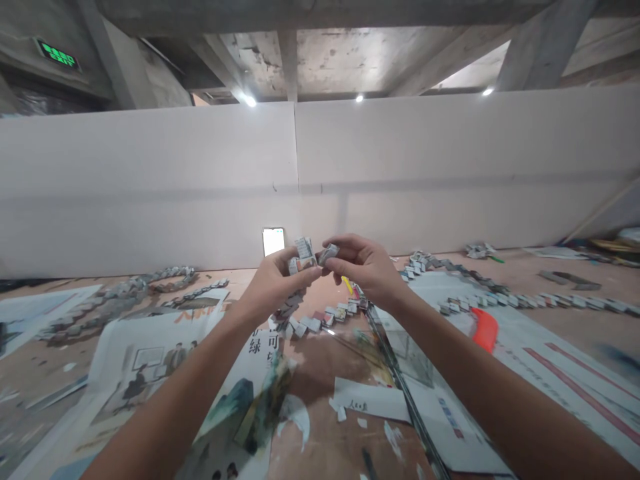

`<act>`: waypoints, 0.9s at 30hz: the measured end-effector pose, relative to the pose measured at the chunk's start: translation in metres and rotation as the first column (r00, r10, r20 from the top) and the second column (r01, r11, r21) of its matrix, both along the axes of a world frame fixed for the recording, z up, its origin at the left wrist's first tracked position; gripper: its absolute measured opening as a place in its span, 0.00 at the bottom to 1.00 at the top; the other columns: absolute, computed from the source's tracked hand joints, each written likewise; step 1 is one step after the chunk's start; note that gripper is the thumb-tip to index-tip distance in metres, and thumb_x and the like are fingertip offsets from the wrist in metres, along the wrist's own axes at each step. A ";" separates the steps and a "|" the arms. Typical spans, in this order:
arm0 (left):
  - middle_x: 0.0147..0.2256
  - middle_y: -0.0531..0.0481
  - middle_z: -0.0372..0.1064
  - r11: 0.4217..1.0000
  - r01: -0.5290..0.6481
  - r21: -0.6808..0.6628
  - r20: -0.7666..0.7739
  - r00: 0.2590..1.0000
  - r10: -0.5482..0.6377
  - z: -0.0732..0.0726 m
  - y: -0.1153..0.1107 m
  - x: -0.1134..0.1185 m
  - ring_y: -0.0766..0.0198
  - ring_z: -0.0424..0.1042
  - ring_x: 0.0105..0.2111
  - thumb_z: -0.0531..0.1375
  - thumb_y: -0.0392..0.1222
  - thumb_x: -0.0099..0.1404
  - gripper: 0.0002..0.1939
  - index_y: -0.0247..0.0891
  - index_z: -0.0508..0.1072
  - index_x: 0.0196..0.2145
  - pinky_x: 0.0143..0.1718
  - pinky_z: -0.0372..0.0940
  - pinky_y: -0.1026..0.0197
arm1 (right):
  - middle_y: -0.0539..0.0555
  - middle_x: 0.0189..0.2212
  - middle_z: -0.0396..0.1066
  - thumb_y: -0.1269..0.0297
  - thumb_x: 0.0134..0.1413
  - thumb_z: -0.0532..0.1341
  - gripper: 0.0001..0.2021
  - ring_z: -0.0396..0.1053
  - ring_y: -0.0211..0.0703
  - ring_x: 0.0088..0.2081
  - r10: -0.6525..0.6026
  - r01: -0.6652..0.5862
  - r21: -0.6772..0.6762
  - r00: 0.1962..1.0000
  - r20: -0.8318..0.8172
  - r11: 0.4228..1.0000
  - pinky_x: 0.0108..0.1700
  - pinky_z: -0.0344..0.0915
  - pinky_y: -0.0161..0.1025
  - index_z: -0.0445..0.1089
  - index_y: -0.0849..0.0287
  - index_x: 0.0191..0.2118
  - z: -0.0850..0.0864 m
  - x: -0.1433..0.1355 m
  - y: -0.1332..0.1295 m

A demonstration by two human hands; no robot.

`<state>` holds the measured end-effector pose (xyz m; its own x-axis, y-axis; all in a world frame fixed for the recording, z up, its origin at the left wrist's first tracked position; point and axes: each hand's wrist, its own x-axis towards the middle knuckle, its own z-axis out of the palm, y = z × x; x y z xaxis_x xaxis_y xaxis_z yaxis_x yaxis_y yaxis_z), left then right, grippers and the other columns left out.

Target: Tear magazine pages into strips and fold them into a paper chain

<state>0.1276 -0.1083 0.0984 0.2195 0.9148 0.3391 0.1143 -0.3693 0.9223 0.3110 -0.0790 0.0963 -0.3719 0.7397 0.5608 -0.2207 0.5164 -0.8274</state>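
My left hand, at the centre of the view, is closed round the upper end of a folded-paper chain. From under that hand the chain hangs down, then runs right along the tabletop as zigzag links. Close beside it, my right hand pinches a small folded paper piece between thumb and fingers. The piece is held at the chain's end; whether the two are joined cannot be made out.
A lit phone leans against the white partition. More paper chains lie left and right. Newspaper sheets, a red curved object, a paper strip and scraps cover parts of the table.
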 end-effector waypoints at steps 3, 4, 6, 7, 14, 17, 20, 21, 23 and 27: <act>0.22 0.56 0.63 0.927 -0.226 0.299 -0.074 0.963 0.259 -0.002 -0.005 0.008 0.72 0.57 0.20 0.66 0.45 0.54 0.13 0.39 0.75 0.37 0.19 0.53 0.67 | 0.53 0.36 0.74 0.67 0.49 0.65 0.09 0.72 0.40 0.35 0.058 -0.057 0.025 0.998 -0.034 0.998 0.34 0.68 0.39 0.69 0.57 0.38 -0.002 -0.002 0.001; 0.23 0.56 0.64 0.886 -0.258 0.386 -0.072 0.949 0.308 -0.002 -0.007 0.010 0.72 0.58 0.21 0.66 0.43 0.54 0.12 0.39 0.75 0.37 0.20 0.53 0.67 | 0.52 0.36 0.74 0.67 0.50 0.65 0.08 0.71 0.39 0.36 0.075 -0.074 0.030 0.997 -0.037 0.997 0.36 0.68 0.40 0.69 0.56 0.38 -0.002 -0.002 0.001; 0.25 0.55 0.67 0.806 -0.286 0.519 -0.064 0.927 0.370 -0.004 -0.009 0.013 0.71 0.59 0.23 0.65 0.40 0.55 0.10 0.40 0.76 0.37 0.22 0.55 0.67 | 0.51 0.36 0.74 0.67 0.52 0.64 0.07 0.71 0.38 0.36 0.102 -0.100 0.040 0.994 -0.039 0.994 0.39 0.68 0.41 0.69 0.55 0.39 -0.002 -0.003 0.000; 0.27 0.54 0.68 0.768 -0.296 0.568 -0.058 0.916 0.397 -0.004 -0.010 0.014 0.70 0.60 0.23 0.64 0.39 0.56 0.09 0.40 0.76 0.37 0.23 0.56 0.66 | 0.51 0.37 0.74 0.66 0.52 0.63 0.07 0.71 0.38 0.37 0.106 -0.104 0.049 0.994 -0.031 0.993 0.40 0.68 0.42 0.70 0.55 0.39 -0.002 -0.003 -0.001; 0.28 0.52 0.68 0.553 -0.314 0.772 -0.038 0.845 0.533 -0.003 -0.009 0.012 0.68 0.65 0.28 0.62 0.31 0.55 0.03 0.36 0.71 0.27 0.29 0.60 0.64 | 0.49 0.29 0.71 0.62 0.49 0.66 0.13 0.67 0.36 0.30 -0.060 0.060 0.008 0.998 -0.006 0.998 0.34 0.66 0.39 0.70 0.54 0.42 -0.003 -0.005 -0.001; 0.32 0.50 0.71 0.601 -0.241 0.762 -0.095 0.877 0.472 -0.005 -0.009 0.012 0.67 0.67 0.30 0.61 0.31 0.56 0.05 0.37 0.73 0.31 0.31 0.62 0.64 | 0.49 0.29 0.70 0.62 0.49 0.65 0.11 0.65 0.35 0.29 -0.076 0.076 -0.007 0.997 0.003 0.997 0.34 0.65 0.39 0.71 0.56 0.40 -0.002 -0.005 -0.002; 0.28 0.53 0.71 0.697 -0.210 0.686 -0.146 0.898 0.414 -0.006 -0.007 0.008 0.68 0.66 0.26 0.62 0.33 0.56 0.06 0.38 0.75 0.34 0.27 0.61 0.65 | 0.51 0.28 0.70 0.60 0.51 0.64 0.14 0.65 0.36 0.28 -0.069 0.071 -0.027 0.995 0.068 0.997 0.33 0.64 0.39 0.70 0.57 0.44 0.001 -0.001 -0.003; 0.26 0.54 0.69 0.736 -0.194 0.648 -0.161 0.910 0.382 -0.006 -0.006 0.006 0.69 0.64 0.24 0.62 0.34 0.56 0.06 0.38 0.76 0.34 0.25 0.60 0.66 | 0.51 0.27 0.70 0.59 0.52 0.64 0.16 0.64 0.36 0.28 -0.048 0.052 -0.040 0.994 0.103 0.998 0.33 0.64 0.39 0.70 0.57 0.46 0.002 0.001 -0.003; 0.23 0.55 0.67 0.829 -0.131 0.544 -0.193 0.942 0.275 -0.004 -0.005 0.002 0.71 0.61 0.21 0.64 0.36 0.55 0.05 0.38 0.76 0.33 0.21 0.57 0.67 | 0.51 0.27 0.70 0.59 0.53 0.62 0.16 0.64 0.36 0.28 0.031 -0.017 -0.086 0.987 0.157 0.996 0.33 0.63 0.39 0.70 0.57 0.48 0.003 0.006 -0.002; 0.24 0.55 0.67 0.936 0.000 0.353 -0.179 0.982 0.068 0.001 -0.006 -0.004 0.73 0.58 0.18 0.65 0.38 0.54 0.08 0.39 0.76 0.35 0.18 0.56 0.67 | 0.51 0.27 0.68 0.62 0.55 0.60 0.12 0.62 0.35 0.27 0.215 -0.181 -0.190 0.961 0.177 0.965 0.30 0.60 0.36 0.71 0.57 0.45 0.007 0.013 -0.001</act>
